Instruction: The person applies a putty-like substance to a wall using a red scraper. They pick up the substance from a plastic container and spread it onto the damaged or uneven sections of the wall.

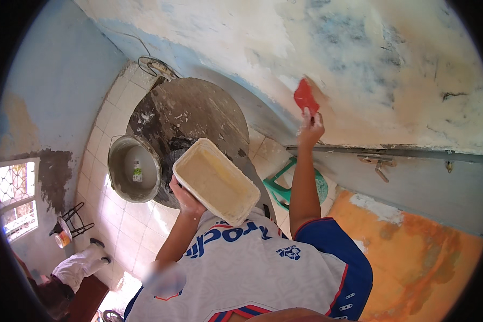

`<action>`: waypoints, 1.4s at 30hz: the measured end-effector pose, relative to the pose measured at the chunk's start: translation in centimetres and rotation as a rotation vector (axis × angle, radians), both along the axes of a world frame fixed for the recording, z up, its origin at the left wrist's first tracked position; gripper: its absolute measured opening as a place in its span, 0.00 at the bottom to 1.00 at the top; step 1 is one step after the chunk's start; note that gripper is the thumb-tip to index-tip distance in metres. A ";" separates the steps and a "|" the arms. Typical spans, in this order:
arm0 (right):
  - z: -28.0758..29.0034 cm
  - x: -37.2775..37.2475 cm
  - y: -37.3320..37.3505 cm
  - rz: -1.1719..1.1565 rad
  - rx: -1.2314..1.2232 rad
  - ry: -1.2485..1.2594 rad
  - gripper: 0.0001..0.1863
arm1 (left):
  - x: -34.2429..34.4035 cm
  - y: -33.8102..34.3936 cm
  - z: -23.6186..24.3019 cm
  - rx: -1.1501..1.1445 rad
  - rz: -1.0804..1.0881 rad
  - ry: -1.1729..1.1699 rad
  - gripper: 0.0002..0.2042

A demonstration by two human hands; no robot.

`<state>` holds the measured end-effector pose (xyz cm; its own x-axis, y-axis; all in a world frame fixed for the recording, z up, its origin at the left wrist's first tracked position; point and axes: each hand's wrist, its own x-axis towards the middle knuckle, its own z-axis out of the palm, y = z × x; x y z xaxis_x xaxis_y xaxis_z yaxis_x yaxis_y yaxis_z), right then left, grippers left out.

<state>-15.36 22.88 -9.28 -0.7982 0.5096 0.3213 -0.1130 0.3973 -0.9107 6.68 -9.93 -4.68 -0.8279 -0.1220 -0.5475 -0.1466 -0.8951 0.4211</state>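
My left hand [187, 197] grips the long side of a cream plastic tub [233, 220], held tilted in front of my chest. Pale, smooth paste covers the tub's inside. With my right arm stretched up and to the right, my right hand [311, 130] pinches a red flat spreader [306, 97]. The spreader's far edge lies at the patchy wall [273, 45]; whether it presses on the surface, I cannot tell. White smears mark the fingers of my right hand.
A worn round table [209, 102] stands before me, with a grey bucket [117, 180] at its left. Beyond it are a green plastic stool [278, 188] and a grey door with a latch [378, 163]. Another person [80, 265] is at lower left, near a black metal stand [79, 220].
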 end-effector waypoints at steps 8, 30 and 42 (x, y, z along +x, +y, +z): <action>-0.8 -6.7 -3.8 0.070 0.487 -0.013 0.16 | -0.3 -0.5 0.1 0.083 -0.028 -0.039 0.36; -1.6 -5.4 -5.7 -0.076 0.138 0.080 0.12 | -0.3 -0.5 -0.1 0.073 0.062 0.020 0.35; -3.0 -7.9 -10.6 0.147 0.365 0.118 0.12 | -1.6 0.3 1.6 0.016 0.044 -0.002 0.34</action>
<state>-23.25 12.25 -12.26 -0.8010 0.2283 0.5534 -0.2877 0.6640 -0.6902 5.08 -9.65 -3.11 -0.8209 -0.1491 -0.5512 -0.1078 -0.9075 0.4060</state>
